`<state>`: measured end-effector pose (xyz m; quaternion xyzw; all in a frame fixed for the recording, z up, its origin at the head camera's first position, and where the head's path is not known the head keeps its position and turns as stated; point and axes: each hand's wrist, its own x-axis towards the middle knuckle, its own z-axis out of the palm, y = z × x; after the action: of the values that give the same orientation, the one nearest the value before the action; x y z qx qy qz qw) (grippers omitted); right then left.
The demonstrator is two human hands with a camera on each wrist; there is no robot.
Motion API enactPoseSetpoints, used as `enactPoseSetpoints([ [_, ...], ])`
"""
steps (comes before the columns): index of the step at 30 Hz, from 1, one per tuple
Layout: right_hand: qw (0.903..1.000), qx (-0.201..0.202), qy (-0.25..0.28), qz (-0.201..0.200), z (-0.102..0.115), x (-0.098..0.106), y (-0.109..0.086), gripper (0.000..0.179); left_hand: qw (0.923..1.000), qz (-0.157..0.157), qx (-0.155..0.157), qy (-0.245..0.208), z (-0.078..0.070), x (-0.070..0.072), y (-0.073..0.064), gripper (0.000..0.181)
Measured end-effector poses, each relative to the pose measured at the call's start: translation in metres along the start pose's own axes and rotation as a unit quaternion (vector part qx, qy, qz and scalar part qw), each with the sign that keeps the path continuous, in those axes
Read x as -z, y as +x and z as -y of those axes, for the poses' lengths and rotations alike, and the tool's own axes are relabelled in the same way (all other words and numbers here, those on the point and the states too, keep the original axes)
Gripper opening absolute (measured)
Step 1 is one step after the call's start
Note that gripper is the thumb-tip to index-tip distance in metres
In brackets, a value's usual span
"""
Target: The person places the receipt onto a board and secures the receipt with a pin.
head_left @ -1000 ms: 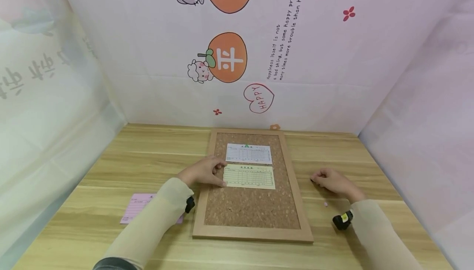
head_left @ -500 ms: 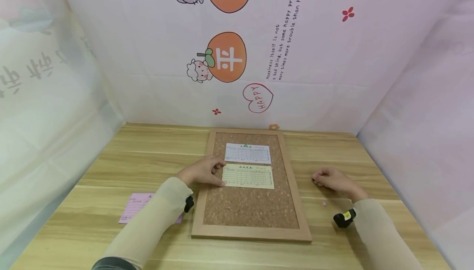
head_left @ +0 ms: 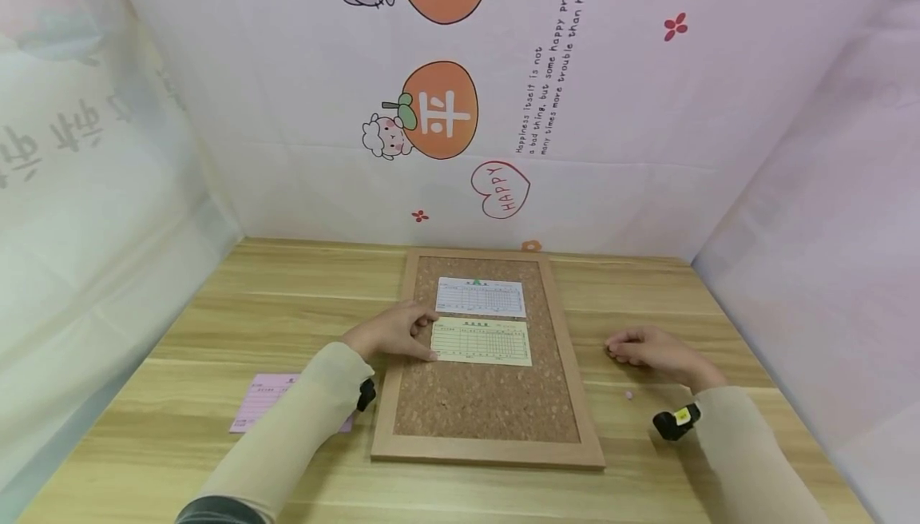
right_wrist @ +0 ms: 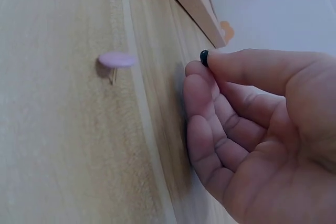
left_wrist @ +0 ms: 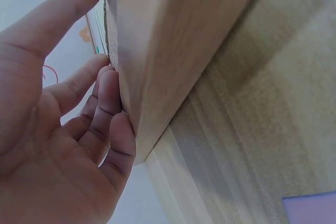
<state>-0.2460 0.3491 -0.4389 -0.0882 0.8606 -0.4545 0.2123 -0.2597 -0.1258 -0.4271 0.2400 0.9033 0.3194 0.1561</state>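
A yellow printed slip (head_left: 492,342) lies on the cork board (head_left: 489,404), just below a white slip (head_left: 480,299) that has a green thumbtack (head_left: 477,281) at its top edge. My left hand (head_left: 394,331) rests at the board's left side, its thumb and forefinger touching the yellow slip's left corners. Right of the board, my right hand (head_left: 654,352) pinches a dark thumbtack (right_wrist: 204,57) between thumb and forefinger, low over the table. Only its dark head shows; the pin is hidden by the fingers. A pink thumbtack (right_wrist: 116,60) lies close by on the table.
A pink slip (head_left: 266,400) lies on the wooden table (head_left: 302,276) left of the board, partly covered by the left sleeve. The board's raised wooden frame (head_left: 489,452) surrounds the cork. A printed cloth (head_left: 604,204) hangs behind, with white cloths at both sides.
My right wrist has turned and shifted slightly, while its pinch stays near the same spot. The left hand and the slips keep their places.
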Motion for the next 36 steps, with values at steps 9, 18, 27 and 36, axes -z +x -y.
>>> enactPoseSetpoints([
  [9, 0.9999, 0.005, 0.012, 0.01, 0.012, 0.0, 0.005, 0.04, 1.0, 0.0, -0.003, 0.005, 0.0, 0.0, 0.0, 0.071],
  [18, 0.9991, 0.039, 0.006, 0.016, 0.032, -0.004, 0.016, 0.039, 1.0, -0.001, 0.001, 0.008, -0.001, 0.0, -0.001, 0.071],
  [27, 0.9994, 0.03, -0.011, 0.015, 0.051, -0.014, 0.026, 0.042, 1.0, 0.005, -0.003, -0.004, -0.001, 0.0, 0.0, 0.071],
  [36, 0.9989, 0.033, -0.029, 0.013, 0.068, -0.031, 0.047, 0.036, 1.0, 0.005, 0.003, -0.001, -0.001, 0.001, 0.0, 0.071],
])
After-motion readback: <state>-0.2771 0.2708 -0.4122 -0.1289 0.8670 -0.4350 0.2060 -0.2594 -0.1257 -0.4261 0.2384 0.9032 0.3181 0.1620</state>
